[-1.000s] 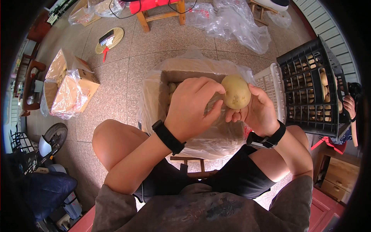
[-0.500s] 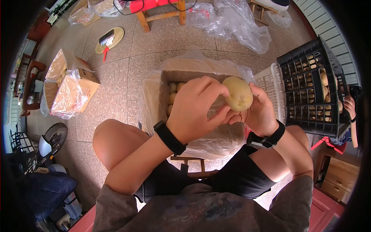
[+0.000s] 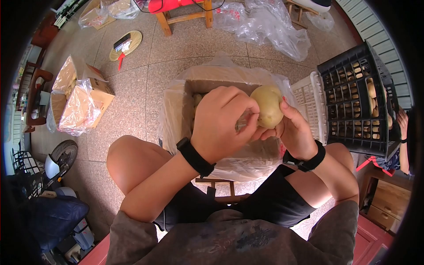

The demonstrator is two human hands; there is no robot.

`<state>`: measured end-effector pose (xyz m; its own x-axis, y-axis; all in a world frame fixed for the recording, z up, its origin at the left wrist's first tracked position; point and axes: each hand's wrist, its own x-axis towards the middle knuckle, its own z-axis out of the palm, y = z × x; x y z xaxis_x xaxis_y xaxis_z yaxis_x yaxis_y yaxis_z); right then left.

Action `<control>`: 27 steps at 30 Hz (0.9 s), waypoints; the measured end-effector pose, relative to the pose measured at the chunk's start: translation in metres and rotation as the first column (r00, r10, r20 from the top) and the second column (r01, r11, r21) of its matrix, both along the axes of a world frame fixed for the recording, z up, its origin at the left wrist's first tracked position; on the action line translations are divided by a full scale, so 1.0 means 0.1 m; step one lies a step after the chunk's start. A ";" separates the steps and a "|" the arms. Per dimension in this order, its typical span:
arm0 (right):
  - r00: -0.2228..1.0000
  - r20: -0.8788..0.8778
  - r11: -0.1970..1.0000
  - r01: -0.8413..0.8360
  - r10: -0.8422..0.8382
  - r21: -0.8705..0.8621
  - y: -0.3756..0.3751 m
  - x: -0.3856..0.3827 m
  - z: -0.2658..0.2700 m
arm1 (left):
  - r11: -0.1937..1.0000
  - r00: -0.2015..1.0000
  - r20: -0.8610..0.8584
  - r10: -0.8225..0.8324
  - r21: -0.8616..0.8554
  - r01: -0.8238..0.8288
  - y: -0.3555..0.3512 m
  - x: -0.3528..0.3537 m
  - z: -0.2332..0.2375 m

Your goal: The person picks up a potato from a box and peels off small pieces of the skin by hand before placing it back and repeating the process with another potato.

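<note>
A round yellow-green fruit, smooth with a few brown specks near its lower end, is held above an open cardboard box. My right hand grips it, thumb along its right side and fingers below. My left hand is closed in a pinch, thumb and index fingertips meeting at the fruit's lower left side. Whatever lies between those fingertips is too small to make out. Clear plastic lines the box and hangs over its rim. Similar round fruit lies inside, mostly hidden behind my left hand.
To the right stand a white plastic basket and a tilted black crate with pale produce. Another person's hand is beyond it. A plastic-lined carton stands left. Ahead are a woven fan, plastic sheeting and a wooden stool.
The fruit has turned in my right hand and shifted slightly left. My left thumb and index finger have come together. The other person's hand at the right has moved slightly.
</note>
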<state>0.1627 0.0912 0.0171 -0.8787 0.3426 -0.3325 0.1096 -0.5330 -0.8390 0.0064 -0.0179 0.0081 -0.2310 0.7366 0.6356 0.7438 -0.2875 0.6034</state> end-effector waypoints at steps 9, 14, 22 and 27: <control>1.000 0.013 1.000 -0.015 0.015 -0.004 0.00 0.02 -0.01 | 0.999 0.999 -0.008 0.044 -0.032 -0.044 -0.01 -0.01 0.01; 1.000 0.004 1.000 -0.024 0.024 0.011 -0.01 0.01 0.00 | 0.999 0.999 -0.002 0.039 0.008 -0.039 -0.01 -0.01 0.02; 0.999 -0.037 0.999 -0.003 0.001 -0.043 0.02 0.03 -0.02 | 0.999 0.999 0.001 0.043 0.003 -0.043 -0.03 -0.03 0.03; 1.000 -0.020 1.000 0.004 -0.005 -0.026 0.00 0.02 -0.03 | 0.999 0.999 -0.008 0.037 -0.003 -0.037 -0.03 -0.02 0.02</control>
<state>0.1645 0.0915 0.0141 -0.8838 0.3381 -0.3234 0.0904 -0.5548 -0.8271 0.0042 -0.0206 0.0096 -0.2532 0.7294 0.6355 0.7587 -0.2579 0.5983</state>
